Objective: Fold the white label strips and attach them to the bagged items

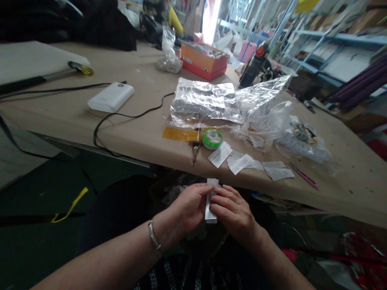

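Observation:
Both my hands hold one small white packet [211,201] upright, just below the table's front edge. My left hand [189,209], with a silver bracelet on its wrist, pinches the packet's left side. My right hand [234,211] grips its right side with curled fingers. On the table edge above lie several more white packets [242,162], a soldering iron [196,151] with its tip over the edge, and a green solder spool [212,139].
Clear plastic bags of parts [208,100] lie mid-table, and a further bag [302,139] to the right. A white power bank [111,96] with a black cable sits left. Pink tweezers [304,176] lie right. An orange box [204,60] and a black bottle [254,64] stand behind.

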The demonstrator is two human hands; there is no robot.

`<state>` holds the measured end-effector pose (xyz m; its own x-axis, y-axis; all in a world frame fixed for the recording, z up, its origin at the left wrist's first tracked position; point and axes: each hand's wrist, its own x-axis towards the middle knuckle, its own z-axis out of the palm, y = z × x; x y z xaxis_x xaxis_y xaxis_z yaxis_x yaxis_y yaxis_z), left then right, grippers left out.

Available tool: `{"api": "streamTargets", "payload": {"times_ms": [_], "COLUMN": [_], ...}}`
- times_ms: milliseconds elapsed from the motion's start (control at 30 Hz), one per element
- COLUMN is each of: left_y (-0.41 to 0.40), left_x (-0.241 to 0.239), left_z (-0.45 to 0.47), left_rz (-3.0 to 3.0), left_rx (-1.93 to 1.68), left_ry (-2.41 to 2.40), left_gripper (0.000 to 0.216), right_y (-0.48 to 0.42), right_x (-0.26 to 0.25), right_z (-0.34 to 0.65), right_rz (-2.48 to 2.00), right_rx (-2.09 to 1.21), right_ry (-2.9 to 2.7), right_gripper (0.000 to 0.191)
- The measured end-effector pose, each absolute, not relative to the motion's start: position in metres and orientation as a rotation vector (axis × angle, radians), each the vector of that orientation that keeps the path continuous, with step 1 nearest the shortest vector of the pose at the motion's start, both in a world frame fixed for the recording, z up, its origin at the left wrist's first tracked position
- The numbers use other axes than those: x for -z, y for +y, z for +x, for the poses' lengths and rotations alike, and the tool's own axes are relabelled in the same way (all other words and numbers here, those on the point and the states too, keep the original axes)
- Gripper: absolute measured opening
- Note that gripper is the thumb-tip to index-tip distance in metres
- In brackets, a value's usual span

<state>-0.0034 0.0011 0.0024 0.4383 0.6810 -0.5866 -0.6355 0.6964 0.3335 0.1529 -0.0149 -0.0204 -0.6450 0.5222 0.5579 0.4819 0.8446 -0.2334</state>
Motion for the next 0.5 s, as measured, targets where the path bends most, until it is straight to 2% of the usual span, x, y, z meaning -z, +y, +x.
{"api": "streamTargets", "payload": {"times_ms": [267, 333, 433, 500], "left_y": [-0.0015, -0.0029, -0.0039, -0.0037], "left_x": [-0.0028, -0.0031, -0.0026, -0.0022], "left_z": [-0.0047, -0.0048, -0.0052, -0.0065], "left_rz": [0.054, 0.090, 0.167, 0.197], "left_rx": [-0.792, -0.790, -0.813, -0.806], "left_ry": [0.714, 0.699, 0.706, 0.728], "left_gripper": [0.019, 0.013, 0.004, 0.005], "right_y": [-0.0136, -0.0140, -0.0169, -0.0195], "right_x": [0.0203, 0.0192, 0.0180, 0.0182], "right_z": [0.1522, 0.1520, 0.1520, 0.1529], "right_rz": [-0.701, -0.695, -0.711, -0.727], "right_rx": [-0.102, -0.121, -0.157, -0.212], "right_ry": [-2.434, -2.450, -2.470, -2.420], "right_gripper": [0.015, 0.017, 0.026, 0.036]}}
